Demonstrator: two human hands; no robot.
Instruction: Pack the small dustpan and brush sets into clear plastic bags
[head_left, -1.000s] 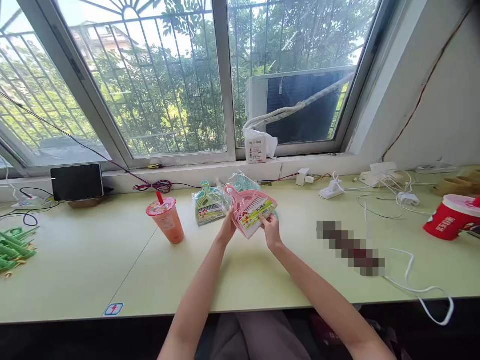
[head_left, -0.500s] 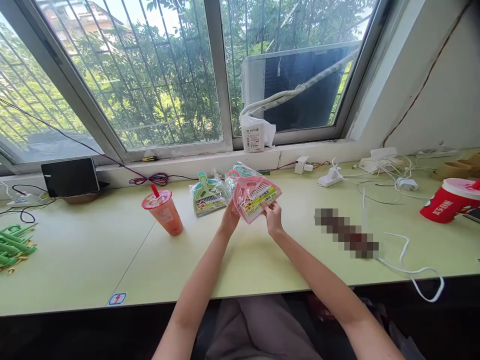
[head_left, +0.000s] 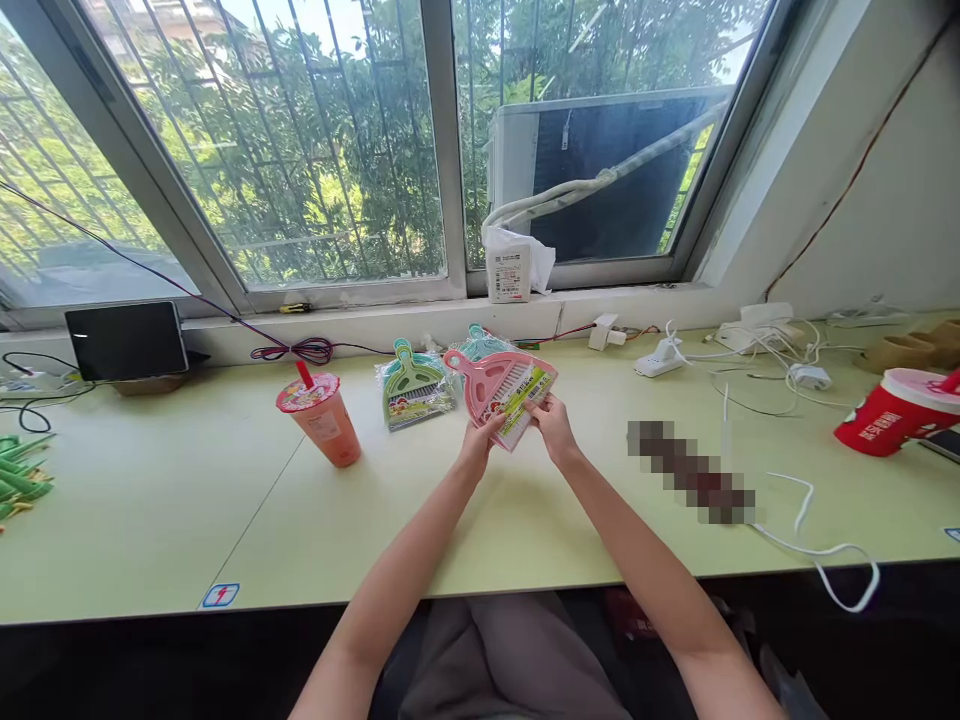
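Note:
Between my hands is a pink dustpan and brush set (head_left: 491,385), with a yellow-green printed label across its front. My left hand (head_left: 478,445) grips its lower left edge, thumb on the front. On the right side my right hand (head_left: 553,425) pinches the label edge, thumb in front and fingers behind. Just beyond it, partly hidden, a blue-green dustpan set (head_left: 484,343) in clear wrap lies on the table. Left of that, a green wrapped dustpan set (head_left: 415,385) lies with its handle toward the window.
An orange drink cup (head_left: 322,420) with a red straw stands left on the table (head_left: 300,540). A red cup (head_left: 885,415) leans at the right. White cables and a power strip (head_left: 660,357) lie at the back right. A tablet (head_left: 126,342) stands far left, near green pieces (head_left: 22,475).
My left hand has slid from the left side down to the lower edge of the pink dustpan set. The set has tilted slightly, its handle now pointing more to the left.

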